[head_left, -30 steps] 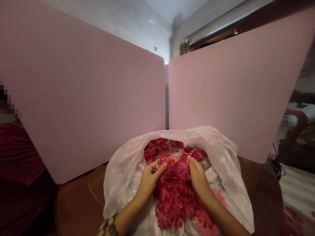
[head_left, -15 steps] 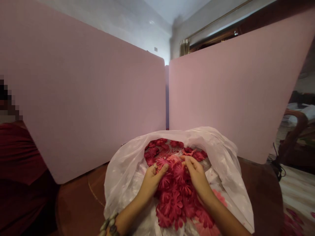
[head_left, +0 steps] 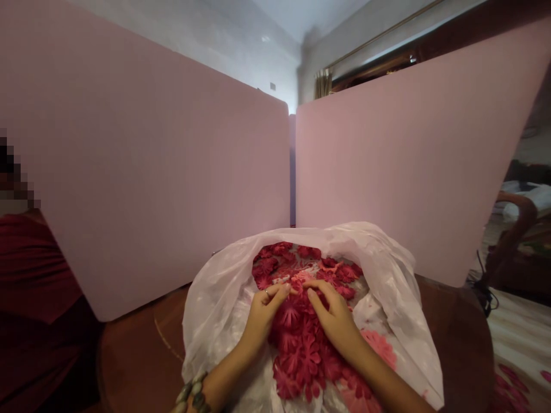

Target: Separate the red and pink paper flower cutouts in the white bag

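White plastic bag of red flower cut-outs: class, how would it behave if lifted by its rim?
Probably floppy: the plastic bag is thin, crumpled, sagging open. Likely light: the flower cut-outs look flat and papery, and might spill.

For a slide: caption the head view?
Left hand and right hand on red flower cutouts inside a white plastic bag.

Domestic room adapted for handwork: curtain (head_left: 322, 83) on a rail (head_left: 387, 31) near the ceiling, wooden armchair (head_left: 514, 229), patterned floor covering (head_left: 516, 344), pink partition boards (head_left: 172, 189) standing on a wooden bench (head_left: 142, 355).
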### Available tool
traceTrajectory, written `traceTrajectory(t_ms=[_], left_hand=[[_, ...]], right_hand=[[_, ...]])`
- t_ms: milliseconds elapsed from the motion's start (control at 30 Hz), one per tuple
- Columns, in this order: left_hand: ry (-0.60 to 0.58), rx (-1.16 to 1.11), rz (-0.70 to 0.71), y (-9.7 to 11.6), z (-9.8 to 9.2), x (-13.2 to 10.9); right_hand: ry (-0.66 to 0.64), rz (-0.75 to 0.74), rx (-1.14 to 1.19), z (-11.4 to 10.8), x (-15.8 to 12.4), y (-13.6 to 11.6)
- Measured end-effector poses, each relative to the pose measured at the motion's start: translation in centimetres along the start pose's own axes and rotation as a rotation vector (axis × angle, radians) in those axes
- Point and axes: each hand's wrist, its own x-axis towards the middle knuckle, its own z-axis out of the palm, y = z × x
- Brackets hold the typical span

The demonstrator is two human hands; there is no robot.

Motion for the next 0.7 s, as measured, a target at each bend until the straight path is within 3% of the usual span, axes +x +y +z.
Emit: traceTrajectory(t_ms=[133,300,367,500,700], left_hand=[[0.041,0.214,0.086,-1.2,-0.3,0.6],[0.014,0.211,0.032,-3.1,-0.2,1.1],[0.015,0.188,-0.041,-3.5,-0.2,1.1],[0.016,0.171,-0.144,-3.4,-0.1,1.0],[0.007,0.209,-0.09,-2.5,0.0,1.0]], right_hand=[[-0.143,0.013,-0.217,-0.5,0.0,0.0],[-0.576,0.072,-0.314,-1.2,-0.4,0.3],[-0.686,0.04,-0.329,-1.0,-0.8,0.1],[-0.698,-0.127,-0.37,-0.3,-1.4,-0.5],[-0.59,-0.277,-0.454,0.6,-1.5,-0.4]])
